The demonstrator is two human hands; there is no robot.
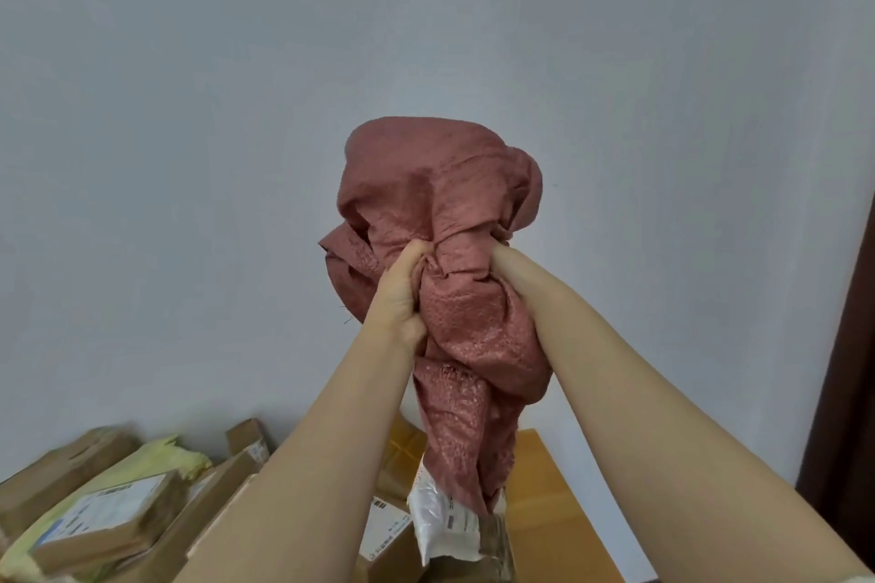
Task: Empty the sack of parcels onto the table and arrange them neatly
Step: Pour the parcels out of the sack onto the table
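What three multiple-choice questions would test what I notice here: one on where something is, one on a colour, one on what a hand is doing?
1. Where is the sack?
A. Lying on the floor.
B. Held up in the air above the parcels.
C. Hanging from a hook.

2. What colour is the sack?
A. Blue.
B. Green.
C. Reddish pink.

3. What is the left hand doing?
A. Gripping bunched sack cloth.
B. Hanging idle.
C. Pressing on a box.

Answers:
1 B: it is raised, with the parcels lying below it.
2 C: its woven cloth is reddish pink all over.
3 A: its fingers curl into the gathered cloth.
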